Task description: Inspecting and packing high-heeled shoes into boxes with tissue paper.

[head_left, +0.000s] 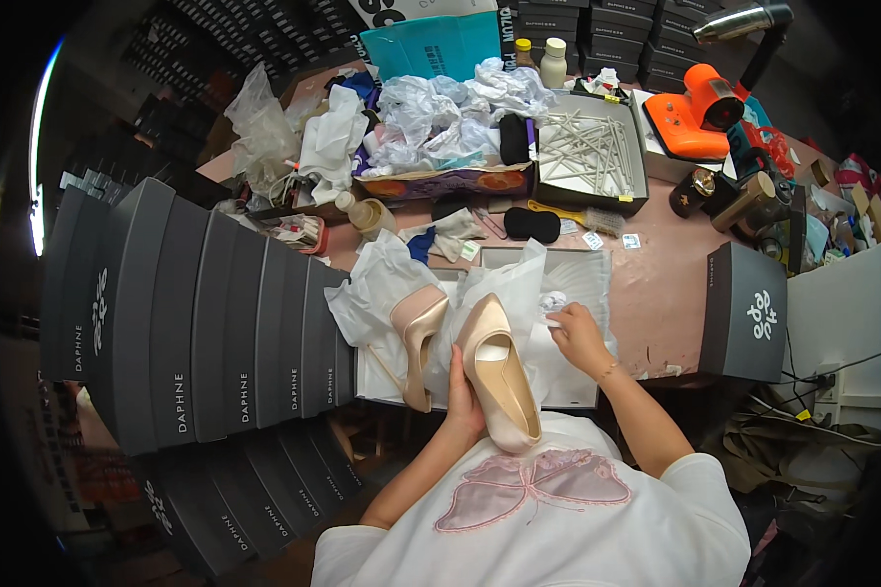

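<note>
A pale satin high-heeled shoe (511, 391) rests in my left hand (463, 396), its toe pointing away from me and its opening facing up. My fingers are wrapped round its left side. The matching high heel (419, 328) lies on white tissue paper (372, 279) at the left of an opened shoe box (582, 396). Over the box's right part, my right hand (581, 340) is closed, fingertips pinching a bit of white paper (555, 321). A small crumpled paper wad (552, 299) lies just beyond those fingers.
Dark grey shoe boxes (181, 323) stand stacked at left; another box (744, 313) is at right. Behind are a carton of crumpled paper (445, 184), a tray of white sticks (592, 152), an orange device (690, 112), a black sponge (532, 225) and a yellow-handled brush (597, 221).
</note>
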The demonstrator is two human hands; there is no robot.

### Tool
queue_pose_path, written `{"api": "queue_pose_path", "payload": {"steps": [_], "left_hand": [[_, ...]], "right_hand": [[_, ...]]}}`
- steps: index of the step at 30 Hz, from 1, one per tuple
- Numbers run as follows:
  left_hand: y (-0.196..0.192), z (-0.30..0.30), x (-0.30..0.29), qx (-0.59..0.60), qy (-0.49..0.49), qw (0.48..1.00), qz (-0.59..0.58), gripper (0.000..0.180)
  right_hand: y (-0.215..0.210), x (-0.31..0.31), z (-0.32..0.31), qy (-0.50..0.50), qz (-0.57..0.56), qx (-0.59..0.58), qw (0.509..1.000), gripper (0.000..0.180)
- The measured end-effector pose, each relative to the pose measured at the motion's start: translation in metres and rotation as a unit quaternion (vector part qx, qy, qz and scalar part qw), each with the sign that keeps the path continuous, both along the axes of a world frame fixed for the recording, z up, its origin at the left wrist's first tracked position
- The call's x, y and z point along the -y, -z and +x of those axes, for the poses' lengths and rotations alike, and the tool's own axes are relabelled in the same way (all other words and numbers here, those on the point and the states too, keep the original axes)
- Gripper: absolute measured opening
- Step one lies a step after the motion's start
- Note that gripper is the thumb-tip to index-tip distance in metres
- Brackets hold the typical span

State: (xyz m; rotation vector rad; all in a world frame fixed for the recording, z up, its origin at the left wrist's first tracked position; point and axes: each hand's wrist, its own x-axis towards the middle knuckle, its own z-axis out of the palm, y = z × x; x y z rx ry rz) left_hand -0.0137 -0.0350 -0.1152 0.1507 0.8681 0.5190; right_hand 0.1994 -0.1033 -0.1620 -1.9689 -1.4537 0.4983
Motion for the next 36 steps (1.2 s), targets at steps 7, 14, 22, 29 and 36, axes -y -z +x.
{"api": "queue_pose_path", "payload": {"steps": [7,14,22,29,36], "left_hand": [[-0.017,0.024,0.018,0.021,0.023,0.998,0.051,0.076],[-0.021,0.028,0.030,0.008,0.048,0.999,0.010,0.078],[0.007,0.009,0.010,0.050,0.059,0.997,-0.003,0.076],[0.007,0.004,0.008,0.046,0.021,0.999,-0.021,0.072],[-0.005,0.025,0.010,0.073,0.051,0.996,0.004,0.076]], "right_hand": [[-0.093,-0.020,-0.041,-0.069,-0.054,-0.021,0.996,0.057],[-0.068,-0.028,-0.036,-0.112,0.016,-0.089,0.990,0.079],[0.071,-0.042,0.031,-0.036,-0.131,0.179,0.974,0.029],[0.020,-0.029,0.036,0.018,-0.099,0.072,0.992,0.027],[-0.101,-0.004,-0.023,-0.170,-0.041,-0.071,0.982,0.026]]}}
